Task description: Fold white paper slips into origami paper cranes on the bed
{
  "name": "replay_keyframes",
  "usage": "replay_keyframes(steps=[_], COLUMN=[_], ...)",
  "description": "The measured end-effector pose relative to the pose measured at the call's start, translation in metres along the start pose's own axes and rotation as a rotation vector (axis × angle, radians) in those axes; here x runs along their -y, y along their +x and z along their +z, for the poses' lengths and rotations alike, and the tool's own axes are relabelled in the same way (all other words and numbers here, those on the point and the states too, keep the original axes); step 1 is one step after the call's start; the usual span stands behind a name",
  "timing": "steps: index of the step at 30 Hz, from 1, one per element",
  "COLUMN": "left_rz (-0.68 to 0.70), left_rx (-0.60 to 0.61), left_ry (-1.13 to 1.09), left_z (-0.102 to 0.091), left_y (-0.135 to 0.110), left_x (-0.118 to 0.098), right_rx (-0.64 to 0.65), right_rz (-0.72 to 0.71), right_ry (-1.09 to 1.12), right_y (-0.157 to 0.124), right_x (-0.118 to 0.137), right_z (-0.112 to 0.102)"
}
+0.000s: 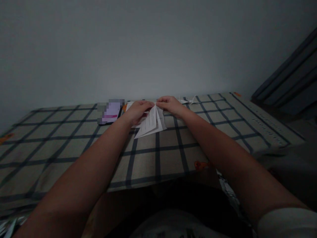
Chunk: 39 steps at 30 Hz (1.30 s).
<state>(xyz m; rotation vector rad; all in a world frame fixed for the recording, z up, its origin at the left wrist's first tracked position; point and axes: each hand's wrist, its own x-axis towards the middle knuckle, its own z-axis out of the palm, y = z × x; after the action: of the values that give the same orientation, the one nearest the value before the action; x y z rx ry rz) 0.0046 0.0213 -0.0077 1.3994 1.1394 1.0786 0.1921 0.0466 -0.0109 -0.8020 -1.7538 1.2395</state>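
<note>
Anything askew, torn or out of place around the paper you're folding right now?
Nothing stands out. The folded paper lies on the checked cloth, pinched at its top by the left hand and right hand. A phone lies flat beside it, and a small paper piece sits behind.

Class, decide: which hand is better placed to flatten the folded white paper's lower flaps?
Probably left: the left hand sits directly above the folded white paper; the right hand pinches only the tip.
</note>
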Motion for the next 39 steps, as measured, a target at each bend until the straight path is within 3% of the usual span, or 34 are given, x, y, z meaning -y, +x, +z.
replay_keyframes(steps=[7, 17, 29, 35, 39], left_rz=[-0.019, -0.006, 0.011, 0.003, 0.011], left_rx=[-0.003, 0.013, 0.065, 0.074, 0.048], left_ry=[0.013, 0.048, -0.007, -0.024, -0.028], left_z=[0.0, -0.005, -0.002, -0.003, -0.004], left_y=[0.0, 0.003, 0.003, 0.006, 0.005], left_x=[0.0, 0.004, 0.007, 0.01, 0.007], right_rx=[0.043, 0.064, -0.066, -0.06, 0.021], right_rz=[0.066, 0.055, -0.067, -0.064, 0.025], right_ry=[0.117, 0.069, -0.219, -0.133, 0.082], right_y=[-0.001, 0.001, 0.001, 0.0, 0.001], right_x=[-0.002, -0.006, 0.004, 0.004, -0.002], right_z=[-0.001, -0.003, -0.002, 0.0, -0.002])
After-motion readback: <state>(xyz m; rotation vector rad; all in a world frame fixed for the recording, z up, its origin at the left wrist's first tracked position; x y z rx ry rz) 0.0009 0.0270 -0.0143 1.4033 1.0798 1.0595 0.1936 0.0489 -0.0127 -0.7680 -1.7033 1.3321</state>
